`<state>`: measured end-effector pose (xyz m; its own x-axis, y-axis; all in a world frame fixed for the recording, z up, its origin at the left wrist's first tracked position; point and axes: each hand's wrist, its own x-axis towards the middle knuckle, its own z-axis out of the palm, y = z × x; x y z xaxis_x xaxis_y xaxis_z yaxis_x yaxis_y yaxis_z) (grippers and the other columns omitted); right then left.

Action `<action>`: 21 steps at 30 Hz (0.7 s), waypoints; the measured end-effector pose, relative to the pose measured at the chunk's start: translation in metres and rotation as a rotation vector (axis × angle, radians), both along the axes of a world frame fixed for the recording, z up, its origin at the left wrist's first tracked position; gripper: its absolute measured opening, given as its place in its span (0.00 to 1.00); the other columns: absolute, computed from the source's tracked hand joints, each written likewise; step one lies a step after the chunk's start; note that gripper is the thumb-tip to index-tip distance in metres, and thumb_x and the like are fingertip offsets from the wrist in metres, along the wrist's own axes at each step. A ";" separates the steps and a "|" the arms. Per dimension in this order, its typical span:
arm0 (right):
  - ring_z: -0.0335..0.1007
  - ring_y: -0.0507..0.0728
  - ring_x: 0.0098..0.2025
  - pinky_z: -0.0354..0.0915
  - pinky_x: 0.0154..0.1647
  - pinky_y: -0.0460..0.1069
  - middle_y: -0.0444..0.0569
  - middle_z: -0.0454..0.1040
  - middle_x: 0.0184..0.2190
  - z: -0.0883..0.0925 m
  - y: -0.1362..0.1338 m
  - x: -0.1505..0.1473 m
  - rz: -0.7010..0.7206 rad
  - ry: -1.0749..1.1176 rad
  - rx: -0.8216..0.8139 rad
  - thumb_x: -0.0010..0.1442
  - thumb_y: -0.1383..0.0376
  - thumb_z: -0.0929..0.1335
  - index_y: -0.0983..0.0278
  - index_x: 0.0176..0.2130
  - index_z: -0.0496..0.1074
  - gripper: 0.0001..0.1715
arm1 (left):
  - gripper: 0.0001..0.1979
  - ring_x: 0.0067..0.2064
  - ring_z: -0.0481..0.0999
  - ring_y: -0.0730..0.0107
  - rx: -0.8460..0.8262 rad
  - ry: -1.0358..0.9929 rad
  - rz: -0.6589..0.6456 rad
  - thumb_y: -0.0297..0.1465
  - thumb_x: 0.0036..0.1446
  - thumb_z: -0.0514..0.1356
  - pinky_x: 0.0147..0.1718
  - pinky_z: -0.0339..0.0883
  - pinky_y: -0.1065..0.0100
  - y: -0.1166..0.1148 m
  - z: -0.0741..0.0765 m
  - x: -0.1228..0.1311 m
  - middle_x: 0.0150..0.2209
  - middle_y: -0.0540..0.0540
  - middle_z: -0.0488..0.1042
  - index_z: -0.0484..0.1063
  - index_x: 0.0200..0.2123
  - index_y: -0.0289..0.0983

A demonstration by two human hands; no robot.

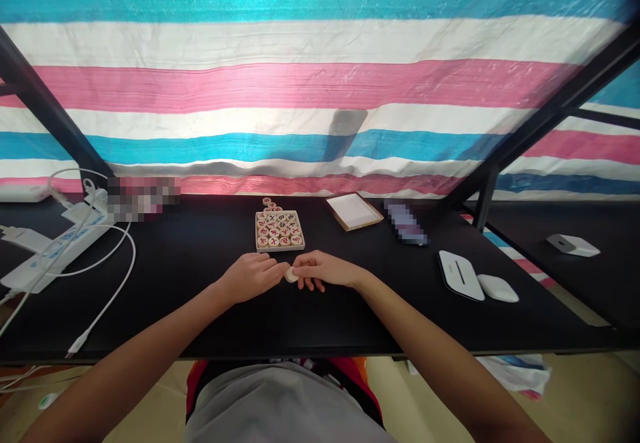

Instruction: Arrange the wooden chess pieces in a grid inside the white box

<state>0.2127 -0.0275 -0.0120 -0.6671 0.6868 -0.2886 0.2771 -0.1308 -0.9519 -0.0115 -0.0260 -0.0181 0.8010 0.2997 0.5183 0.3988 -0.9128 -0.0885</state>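
A pale round game piece (291, 274) is between my two hands, just in front of the box. My right hand (320, 270) pinches it between thumb and fingers, the other fingers curled below. My left hand (256, 276) is closed, its fingertips touching the left side of the piece; whether it holds anything beneath is hidden. Behind them, an open square box (280, 249) holds rows of round wooden pieces with red and black characters. Several more pieces (267, 201) lie against the box's back edge.
A box lid (355, 212) lies behind right, beside a blurred phone (406, 223). Farther right are a white flat device (461, 275) and a white rounded case (498, 288). A power strip (60, 250) with white cables occupies the left. Striped sheeting hangs behind the black table (190, 316).
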 end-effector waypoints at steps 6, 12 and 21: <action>0.63 0.46 0.21 0.60 0.14 0.39 0.44 0.70 0.25 -0.001 0.001 -0.002 -0.091 0.018 0.069 0.56 0.53 0.68 0.67 0.35 0.69 0.18 | 0.12 0.23 0.66 0.78 -0.746 -0.104 0.161 0.35 0.59 0.56 0.25 0.60 0.76 0.002 -0.001 -0.002 0.23 0.55 0.68 0.68 0.45 0.37; 0.61 0.46 0.20 0.58 0.13 0.40 0.42 0.70 0.25 -0.004 0.001 -0.004 -0.144 0.042 0.138 0.52 0.54 0.70 0.65 0.34 0.67 0.18 | 0.11 0.22 0.64 0.78 -1.000 -0.110 0.188 0.38 0.59 0.55 0.23 0.58 0.76 0.002 0.006 0.000 0.22 0.54 0.68 0.71 0.38 0.36; 0.65 0.48 0.24 0.59 0.14 0.40 0.46 0.74 0.28 -0.003 0.001 -0.004 -0.099 0.040 0.141 0.51 0.56 0.71 0.66 0.34 0.67 0.17 | 0.07 0.22 0.62 0.79 -0.825 -0.089 0.172 0.33 0.56 0.57 0.24 0.57 0.76 0.001 0.003 -0.001 0.20 0.56 0.65 0.72 0.34 0.37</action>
<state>0.2087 -0.0270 -0.0150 -0.6031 0.7816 -0.1595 0.2310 -0.0202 -0.9727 -0.0125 -0.0247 -0.0154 0.6762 0.7233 0.1397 0.5115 -0.5975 0.6175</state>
